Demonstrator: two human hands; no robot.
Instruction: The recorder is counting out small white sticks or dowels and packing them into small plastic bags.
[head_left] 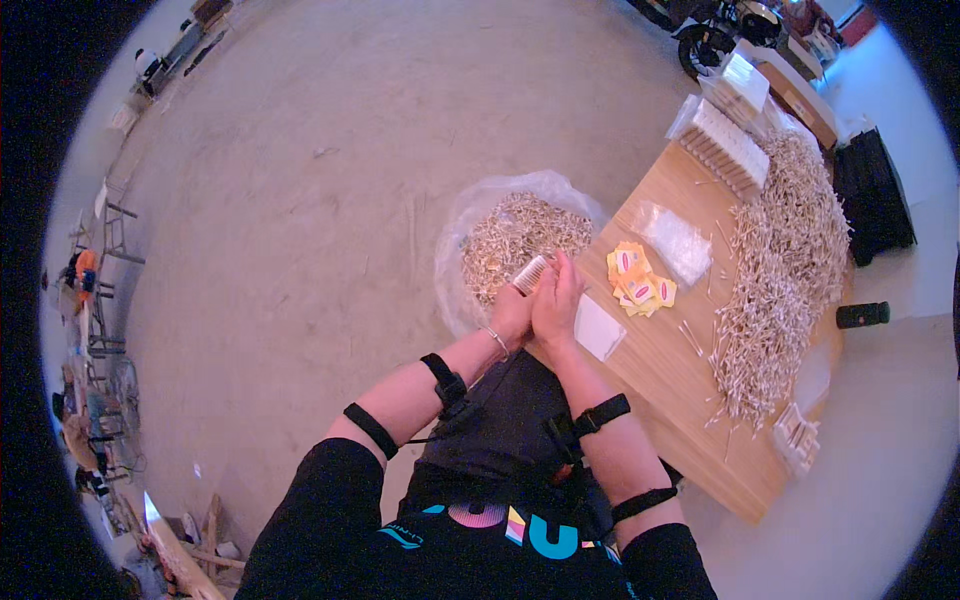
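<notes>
Your two hands meet just above the near corner of the wooden bench (pixel 690 400), pressed close together. Your left hand (pixel 511 314) and right hand (pixel 556 300) share one small bundle of pale sticks (pixel 530 273), which pokes up and to the left out of the top of your grip. The fingers of both hands are curled narrow around the bundle, touching each other, so the lower ends of the sticks are hidden inside your palms. A thin bracelet sits on your left wrist, and black straps circle both forearms.

Right behind your hands, on the floor beside the bench, a clear plastic bag (pixel 470 215) lies open and holds a heap of short pale pieces (pixel 520 240). The bundle stands between that heap and your chest, over the bag's near edge.

On the bench just to the right of your right hand lies a small white sheet (pixel 600 328). Beyond it is a loose cluster of yellow labels (pixel 638 280) with red marks, and past those a small clear packet (pixel 678 240). Farther right, a long pile of loose sticks (pixel 785 250) runs along the bench. At the far end stand packed white boxes of sticks (pixel 725 145), and a small packed bundle (pixel 800 435) lies by the near right edge. A black cylinder (pixel 862 315) lies on the floor past the bench.
</notes>
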